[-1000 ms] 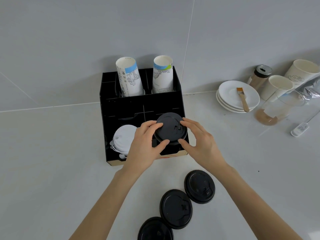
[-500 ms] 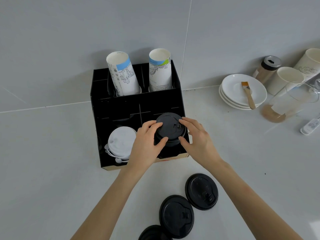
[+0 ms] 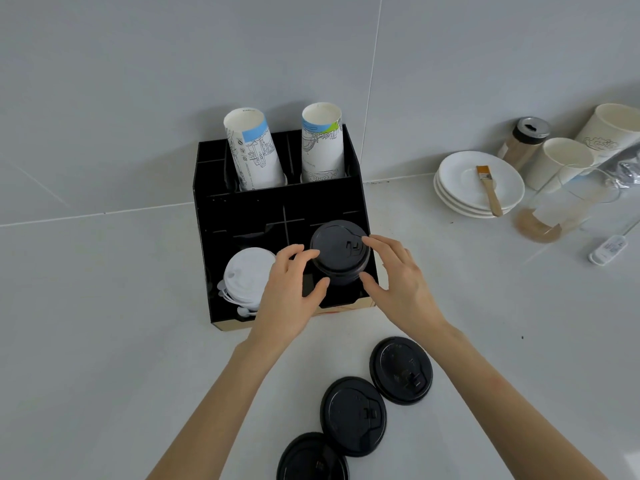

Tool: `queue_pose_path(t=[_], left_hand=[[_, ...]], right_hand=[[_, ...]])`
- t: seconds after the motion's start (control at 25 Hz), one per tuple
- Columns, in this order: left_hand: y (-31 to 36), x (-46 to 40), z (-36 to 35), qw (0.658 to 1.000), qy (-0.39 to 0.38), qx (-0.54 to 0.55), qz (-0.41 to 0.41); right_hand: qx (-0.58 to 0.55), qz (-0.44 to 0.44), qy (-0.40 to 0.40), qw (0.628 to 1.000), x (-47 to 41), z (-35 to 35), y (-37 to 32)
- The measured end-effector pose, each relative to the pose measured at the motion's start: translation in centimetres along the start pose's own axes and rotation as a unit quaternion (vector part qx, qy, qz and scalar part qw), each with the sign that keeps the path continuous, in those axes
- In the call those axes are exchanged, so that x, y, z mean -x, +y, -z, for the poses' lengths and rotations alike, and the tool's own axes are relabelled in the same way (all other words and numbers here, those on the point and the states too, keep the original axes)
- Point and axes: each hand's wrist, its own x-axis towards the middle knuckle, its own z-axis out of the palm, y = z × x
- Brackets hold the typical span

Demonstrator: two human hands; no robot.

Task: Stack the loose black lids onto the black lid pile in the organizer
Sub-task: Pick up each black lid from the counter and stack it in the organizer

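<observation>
The black organizer (image 3: 207, 216) stands against the wall. Its front right compartment holds the black lid pile (image 3: 337, 251). My left hand (image 3: 287, 292) touches the pile's left side with fingertips and thumb. My right hand (image 3: 398, 278) grips the right side, its fingertips on the top lid's rim. On the counter in front of the organizer lie three loose black lids: one at the right (image 3: 401, 370), one in the middle (image 3: 353, 415), and one at the bottom edge (image 3: 313, 457), partly cut off.
A white lid stack (image 3: 247, 275) fills the front left compartment. Two printed paper cup stacks (image 3: 254, 150) (image 3: 322, 143) stand in the back row. At the right are stacked saucers (image 3: 460, 181) with a brush, paper cups, a shaker jar and a glass pitcher (image 3: 561, 209).
Both hands stay on the top black lid of the pile, and their fingers have spread a little. The view has shifted slightly; the loose lids have not moved.
</observation>
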Motion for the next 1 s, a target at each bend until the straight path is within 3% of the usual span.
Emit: queue_pose_path(t=[0.16, 0.64, 1.0], left_hand=[[-0.7, 3.8, 0.3, 1.0, -0.016, 0.021, -0.009], [-2.9, 12.5, -3.0, 0.967, -0.251, -0.038, 0.008], [-2.9, 13.4, -3.8, 0.959, -0.276, -0.069, -0.002]], right_hand=[[-0.011, 0.015, -0.013, 1.0, 3.2, 0.5, -0.5], [-0.012, -0.047, -0.126, 0.991, 14.5, -3.1, 2.1], [0.041, -0.015, -0.17, 0.984, 16.0, -4.0, 2.7]])
